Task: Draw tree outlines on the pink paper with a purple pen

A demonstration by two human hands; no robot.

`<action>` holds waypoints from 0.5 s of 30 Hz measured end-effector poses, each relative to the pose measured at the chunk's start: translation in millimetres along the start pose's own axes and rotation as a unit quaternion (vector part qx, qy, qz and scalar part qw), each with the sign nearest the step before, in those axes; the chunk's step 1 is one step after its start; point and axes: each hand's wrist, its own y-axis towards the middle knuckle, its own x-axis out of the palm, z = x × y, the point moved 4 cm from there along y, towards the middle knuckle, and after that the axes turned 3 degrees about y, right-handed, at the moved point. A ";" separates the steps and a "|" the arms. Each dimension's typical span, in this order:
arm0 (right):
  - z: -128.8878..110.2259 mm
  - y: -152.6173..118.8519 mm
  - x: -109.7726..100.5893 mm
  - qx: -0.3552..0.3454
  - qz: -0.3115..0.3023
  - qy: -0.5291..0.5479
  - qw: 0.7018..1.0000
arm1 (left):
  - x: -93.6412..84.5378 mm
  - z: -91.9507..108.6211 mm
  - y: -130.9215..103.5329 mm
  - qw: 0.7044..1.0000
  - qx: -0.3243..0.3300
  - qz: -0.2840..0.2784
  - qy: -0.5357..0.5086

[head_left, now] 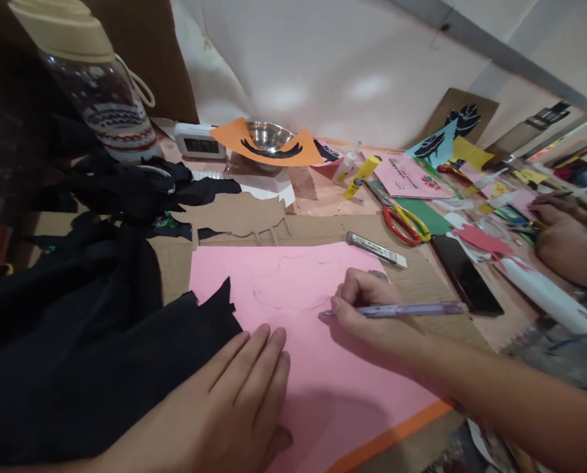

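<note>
A pink sheet (318,368) lies on a brown board, with a faint pencil outline on its upper half. My right hand (367,312) pinches a translucent purple pencil (412,309), its tip at the sheet just below the outline. Flat on the lower left of the sheet rests my left hand (234,401), fingers stretched out and holding nothing. Black cloth or paper (175,355) with a jagged edge reaches over the sheet's left side beside that hand. An eraser or lead case (376,249) sits at the sheet's top right edge.
Behind are a bottle (106,85), a white clock (199,141), a metal bowl (268,136) on orange paper, and a glue stick (362,177). Red and yellow scissors (406,223) and a black phone (465,276) lie to the right. Another person's hands (564,223) are at far right.
</note>
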 end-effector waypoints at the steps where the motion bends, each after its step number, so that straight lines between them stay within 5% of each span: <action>1: -1.7 0.5 -0.7 0.000 0.001 -0.009 1.000 | 0.7 0.0 -0.7 1.000 -0.002 0.003 0.003; 9: 1.2 0.1 2.8 -0.003 -0.011 -0.049 0.999 | -6.0 -4.7 -16.9 0.992 0.024 0.109 0.055; 15: 4.1 0.3 2.4 -0.018 -0.020 -0.056 0.998 | -3.7 -1.1 -16.0 0.988 -0.021 0.156 -0.004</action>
